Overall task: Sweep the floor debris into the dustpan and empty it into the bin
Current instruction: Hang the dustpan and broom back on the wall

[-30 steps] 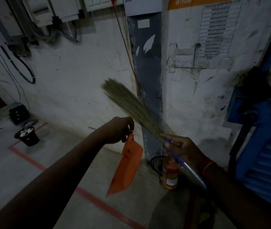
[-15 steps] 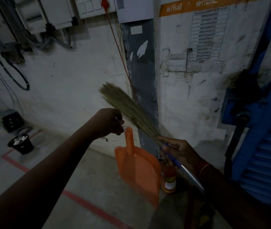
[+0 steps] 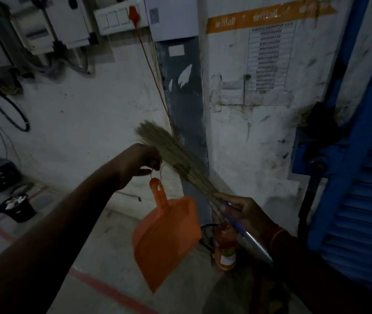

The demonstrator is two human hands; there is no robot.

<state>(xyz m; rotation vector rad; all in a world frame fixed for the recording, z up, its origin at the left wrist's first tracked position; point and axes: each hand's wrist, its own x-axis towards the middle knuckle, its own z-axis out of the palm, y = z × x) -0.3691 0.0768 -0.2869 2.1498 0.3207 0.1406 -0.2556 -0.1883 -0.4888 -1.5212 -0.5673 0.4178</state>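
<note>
One dustpan (image 3: 165,241) (hanging, left hand (image 3: 141,163)); one broom (image 3: 176,160), right hand (image 3: 241,214).

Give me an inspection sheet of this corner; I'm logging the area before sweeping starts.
Surface: grey concrete floor with red painted lines; no debris discernible in the dim light.
Job's things: orange plastic dustpan hangs from a thin wire loop, mouth down; straw-bristle broom with blue-and-metal handle points up-left; black round bin with white scraps stands by the wall.
Clutter: red fire extinguisher on the floor at the pillar's foot.
Grippers: left hand pinches the wire loop; right hand grips the broom's neck.
Cables: black cables loop under the wall boxes; red cord drops from the switch panel.
Surroundings: stained white wall, blue louvred shutter.
</note>
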